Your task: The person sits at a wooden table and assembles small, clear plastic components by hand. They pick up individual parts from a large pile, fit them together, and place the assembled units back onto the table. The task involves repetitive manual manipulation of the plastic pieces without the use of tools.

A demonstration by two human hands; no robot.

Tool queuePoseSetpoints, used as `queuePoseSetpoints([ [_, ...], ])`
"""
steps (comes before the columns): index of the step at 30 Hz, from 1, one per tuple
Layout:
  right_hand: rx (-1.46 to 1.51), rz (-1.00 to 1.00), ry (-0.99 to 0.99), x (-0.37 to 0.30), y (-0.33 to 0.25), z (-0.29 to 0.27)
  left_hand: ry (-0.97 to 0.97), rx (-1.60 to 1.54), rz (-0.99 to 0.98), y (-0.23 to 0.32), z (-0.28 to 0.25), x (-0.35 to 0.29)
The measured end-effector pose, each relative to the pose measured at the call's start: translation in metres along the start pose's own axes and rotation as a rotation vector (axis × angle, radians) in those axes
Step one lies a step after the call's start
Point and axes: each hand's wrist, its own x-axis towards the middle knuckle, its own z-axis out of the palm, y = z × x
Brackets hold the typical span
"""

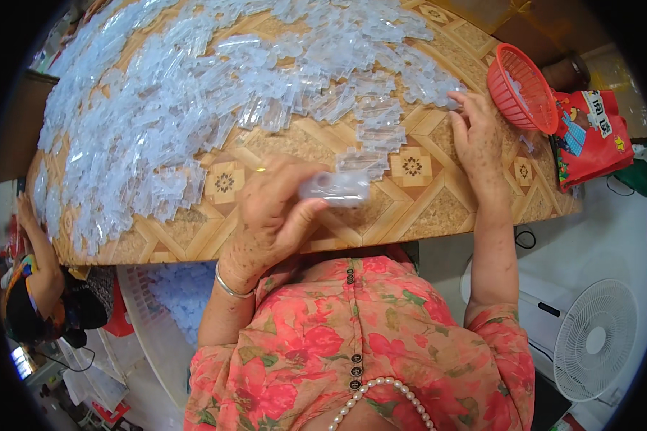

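My left hand (pixel 273 208) is closed, pinching a clear plastic piece (pixel 338 189) between thumb and fingers above the near part of the table. The piece is slightly blurred and has a rounded, hollow-looking end. Farther right, my right hand (pixel 479 140) rests over the tabletop with its thumb apart from the fingers. Its fingertips touch the right end of a wide spread of similar clear, bluish plastic pieces (pixel 266 79). A short row of these pieces (pixel 379 126) reaches from the spread toward my left hand.
A red plastic basket (pixel 522 90) stands at the table's right edge, beside a red printed bag (pixel 589 136). A white fan (pixel 597 341) is at the lower right. Below the left edge sits a white tub (pixel 144 309) of bluish pieces. Another person's arm (pixel 43 251) reaches in at far left.
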Motion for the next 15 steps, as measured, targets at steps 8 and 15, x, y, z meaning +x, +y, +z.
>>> queuePoseSetpoints([
  [8, -0.024, 0.059, -0.03, 0.004, 0.008, 0.009, -0.21, -0.051, -0.102, 0.02, 0.035, 0.002],
  [15, 0.229, 0.067, -0.213, -0.038, -0.03, -0.021, -0.087, 0.126, -0.14, 0.008, 0.036, 0.009],
])
